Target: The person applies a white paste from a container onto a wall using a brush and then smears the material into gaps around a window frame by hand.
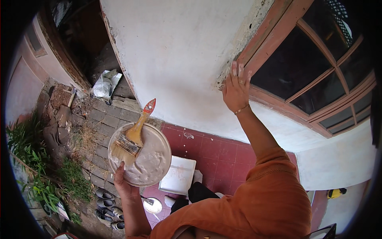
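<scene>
My left hand (124, 182) grips the near edge of a round, shallow tray (169, 159), with its thumb over the rim. Thick whitish paste (153, 157) is spread across the tray. On the paste lies a wide paintbrush (137, 129) with a yellowish, red-tipped handle that sticks out past the far rim; its bristles are coated. My right hand (236, 89) is raised with its fingers stretched out, at the lower left corner of the reddish-brown window frame (264, 95). White smears cover its fingertips. They seem to touch the whitish wall (171, 51) beside the frame.
Below stand a white square container (178, 175) and a round white lid (152, 205) on red floor tiles (223, 153). Several shoes (105, 205), plants (38, 175) and grey paving lie at left. A white bag (105, 84) rests near a dark doorway.
</scene>
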`<state>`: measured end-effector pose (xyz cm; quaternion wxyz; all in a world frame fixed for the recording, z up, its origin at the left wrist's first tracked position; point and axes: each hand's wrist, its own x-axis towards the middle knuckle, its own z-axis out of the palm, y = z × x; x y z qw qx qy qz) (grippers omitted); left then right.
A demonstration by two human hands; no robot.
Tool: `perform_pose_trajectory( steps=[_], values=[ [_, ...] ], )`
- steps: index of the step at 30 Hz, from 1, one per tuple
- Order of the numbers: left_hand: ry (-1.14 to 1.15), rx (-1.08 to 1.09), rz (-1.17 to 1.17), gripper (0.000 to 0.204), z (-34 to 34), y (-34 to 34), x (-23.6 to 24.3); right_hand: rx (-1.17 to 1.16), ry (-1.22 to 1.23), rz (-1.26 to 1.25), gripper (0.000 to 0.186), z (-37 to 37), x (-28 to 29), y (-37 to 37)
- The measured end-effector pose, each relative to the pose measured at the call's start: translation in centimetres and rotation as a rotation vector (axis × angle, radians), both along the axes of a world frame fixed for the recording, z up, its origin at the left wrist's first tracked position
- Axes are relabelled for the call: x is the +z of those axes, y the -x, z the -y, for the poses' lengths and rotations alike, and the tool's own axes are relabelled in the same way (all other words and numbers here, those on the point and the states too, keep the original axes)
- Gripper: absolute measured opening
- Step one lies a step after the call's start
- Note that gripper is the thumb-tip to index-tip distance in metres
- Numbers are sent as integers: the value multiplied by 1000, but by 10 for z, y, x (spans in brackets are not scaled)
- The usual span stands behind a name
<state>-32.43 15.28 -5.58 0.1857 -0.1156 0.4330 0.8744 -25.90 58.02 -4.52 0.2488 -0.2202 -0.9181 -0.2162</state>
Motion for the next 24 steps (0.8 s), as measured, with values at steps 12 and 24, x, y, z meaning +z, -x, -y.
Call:
perform_pose_trajectory(
  steps=[12, 24],
  values=[
    [-27, -23, 13, 51, -2, 2, 0, -41, 146, 333, 50, 6, -56, -14],
    [-25, -103, 2, 52, -4, 0, 3, -16, -85, 152, 52, -16, -25, 24]
  ],
)
